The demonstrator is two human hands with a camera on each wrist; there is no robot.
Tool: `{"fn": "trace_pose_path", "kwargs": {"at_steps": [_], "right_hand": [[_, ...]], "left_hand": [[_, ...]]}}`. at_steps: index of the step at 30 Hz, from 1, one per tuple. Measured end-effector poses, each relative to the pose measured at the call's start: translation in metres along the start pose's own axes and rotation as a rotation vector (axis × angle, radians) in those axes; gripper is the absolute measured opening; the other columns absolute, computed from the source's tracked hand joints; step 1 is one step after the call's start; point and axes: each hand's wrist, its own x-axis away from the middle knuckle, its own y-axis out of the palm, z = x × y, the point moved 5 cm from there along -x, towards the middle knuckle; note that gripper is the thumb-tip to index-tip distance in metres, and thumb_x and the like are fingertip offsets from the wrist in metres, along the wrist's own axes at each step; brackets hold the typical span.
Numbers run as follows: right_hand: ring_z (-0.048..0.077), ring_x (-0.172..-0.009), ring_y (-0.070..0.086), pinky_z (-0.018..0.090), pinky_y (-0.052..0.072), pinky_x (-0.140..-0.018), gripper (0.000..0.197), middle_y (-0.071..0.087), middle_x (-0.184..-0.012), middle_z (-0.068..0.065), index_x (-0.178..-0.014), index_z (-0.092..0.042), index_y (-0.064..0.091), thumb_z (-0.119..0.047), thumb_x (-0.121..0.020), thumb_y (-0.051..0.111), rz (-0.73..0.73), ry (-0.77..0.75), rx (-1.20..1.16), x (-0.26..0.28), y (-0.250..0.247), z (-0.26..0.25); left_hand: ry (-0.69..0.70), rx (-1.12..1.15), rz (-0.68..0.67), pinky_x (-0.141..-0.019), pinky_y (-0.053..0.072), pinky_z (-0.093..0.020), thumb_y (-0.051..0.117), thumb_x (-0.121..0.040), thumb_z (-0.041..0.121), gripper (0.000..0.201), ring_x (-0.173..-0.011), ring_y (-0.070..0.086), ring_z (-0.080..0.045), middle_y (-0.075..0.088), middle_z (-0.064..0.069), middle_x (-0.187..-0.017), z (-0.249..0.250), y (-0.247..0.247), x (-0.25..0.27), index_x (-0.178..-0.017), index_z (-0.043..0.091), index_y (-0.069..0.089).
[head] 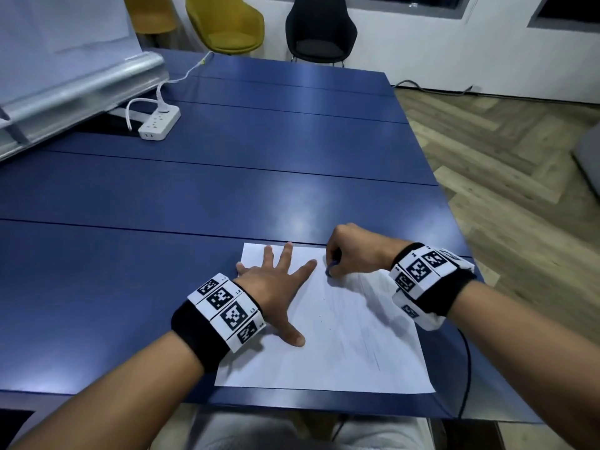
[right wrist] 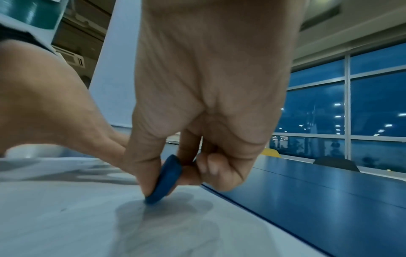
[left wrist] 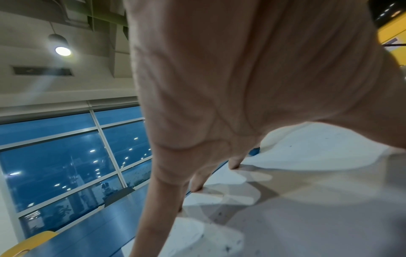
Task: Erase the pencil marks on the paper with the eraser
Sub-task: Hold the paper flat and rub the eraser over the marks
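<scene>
Right hand [right wrist: 197,104] half hides eraser [right wrist: 165,180]

head looks down, wrists close, low

Your left hand [head: 272,280] lies spread on the white paper sheet [head: 341,345], blocking its left part; the blue bench [head: 227,190] beyond lies open up to the white power strip [head: 159,122].

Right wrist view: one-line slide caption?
Right hand pinches a blue eraser, its edge pressed to the white paper near the sheet's edge on a blue table.
</scene>
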Motion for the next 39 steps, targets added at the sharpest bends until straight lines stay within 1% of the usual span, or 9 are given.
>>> {"fn": "trace_pose_path", "kwargs": {"at_steps": [2, 6, 11, 15, 20, 24, 29, 34, 39], "right_hand": [[0.014, -0.067, 0.065, 0.033, 0.058, -0.066, 0.009, 0.072, -0.075, 0.0, -0.075, -0.011, 0.073, -0.016, -0.071, 0.079, 0.01, -0.011, -0.002, 0.003, 0.004, -0.002], [0.017, -0.071, 0.069, 0.033, 0.058, -0.066, 0.015, 0.074, -0.073, -0.003, -0.07, -0.015, 0.072, -0.024, -0.067, 0.084, -0.17, -0.045, 0.045, 0.012, 0.018, -0.014], [0.017, -0.07, 0.067, 0.035, 0.06, -0.067, 0.01, 0.072, -0.077, 0.0, -0.075, -0.01, 0.071, -0.015, -0.071, 0.079, 0.04, -0.001, 0.045, 0.007, 0.0, -0.008], [0.009, -0.057, 0.057, 0.024, 0.049, -0.055, 0.015, 0.072, -0.074, 0.0, -0.071, -0.011, 0.069, -0.017, -0.07, 0.082, -0.158, -0.071, 0.116, 0.022, 0.017, -0.025], [0.018, -0.066, 0.061, 0.023, 0.041, -0.051, 0.014, 0.068, -0.076, 0.0, -0.073, -0.015, 0.067, -0.016, -0.069, 0.081, 0.032, -0.05, 0.171, 0.013, -0.001, -0.021], [0.002, -0.053, 0.052, 0.016, 0.038, -0.049, 0.021, 0.06, -0.062, -0.011, -0.067, -0.017, 0.064, -0.018, -0.068, 0.085, -0.214, -0.131, 0.16, 0.03, 0.024, -0.036], [0.011, -0.057, 0.056, 0.024, 0.043, -0.052, 0.018, 0.067, -0.069, -0.005, -0.07, -0.015, 0.067, -0.019, -0.066, 0.084, -0.027, -0.081, 0.164, 0.024, 0.01, -0.032], [0.005, -0.054, 0.054, 0.011, 0.041, -0.047, 0.017, 0.066, -0.066, -0.007, -0.068, -0.014, 0.067, -0.018, -0.071, 0.084, -0.337, -0.158, 0.148, 0.044, 0.038, -0.045], [0.01, -0.059, 0.06, 0.027, 0.05, -0.058, 0.02, 0.065, -0.063, -0.008, -0.064, -0.018, 0.065, -0.018, -0.067, 0.085, -0.173, -0.139, 0.06, 0.042, 0.033, -0.034]], "left_hand": [[-0.002, -0.002, -0.004, -0.105, 0.016, -0.077, 0.08, -0.06, 0.069, 0.141, -0.146, -0.024, -0.039, -0.038, -0.005, -0.156, 0.0, 0.0, 0.0, -0.149, 0.041, -0.026], [-0.008, 0.0, -0.011, -0.106, 0.016, -0.076, 0.08, -0.061, 0.068, 0.141, -0.146, -0.025, -0.039, -0.04, -0.006, -0.155, 0.0, 0.0, 0.001, -0.148, 0.041, -0.028], [-0.01, 0.001, -0.015, -0.106, 0.017, -0.076, 0.08, -0.06, 0.069, 0.141, -0.146, -0.025, -0.038, -0.039, -0.005, -0.156, 0.0, 0.0, 0.001, -0.148, 0.041, -0.027], [-0.013, -0.005, -0.008, -0.107, 0.017, -0.075, 0.08, -0.06, 0.069, 0.142, -0.147, -0.024, -0.038, -0.038, -0.005, -0.156, 0.0, -0.001, 0.002, -0.148, 0.042, -0.027], [-0.016, -0.002, -0.013, -0.107, 0.017, -0.075, 0.08, -0.059, 0.07, 0.142, -0.147, -0.024, -0.037, -0.038, -0.003, -0.156, -0.001, 0.0, 0.0, -0.148, 0.043, -0.027], [-0.009, -0.006, 0.004, -0.107, 0.018, -0.075, 0.081, -0.059, 0.07, 0.142, -0.147, -0.023, -0.039, -0.037, -0.005, -0.157, 0.0, -0.001, 0.001, -0.149, 0.043, -0.026], [-0.017, -0.019, 0.006, -0.106, 0.02, -0.074, 0.079, -0.058, 0.072, 0.142, -0.147, -0.023, -0.038, -0.037, -0.005, -0.157, -0.001, 0.001, 0.0, -0.148, 0.043, -0.027], [-0.018, -0.011, -0.005, -0.107, 0.017, -0.075, 0.08, -0.059, 0.07, 0.142, -0.147, -0.023, -0.038, -0.037, -0.005, -0.157, 0.0, -0.002, 0.003, -0.149, 0.042, -0.026], [-0.033, -0.009, -0.012, -0.108, 0.018, -0.075, 0.079, -0.059, 0.072, 0.141, -0.147, -0.023, -0.039, -0.038, -0.006, -0.156, -0.001, -0.001, 0.002, -0.149, 0.041, -0.026]]}}
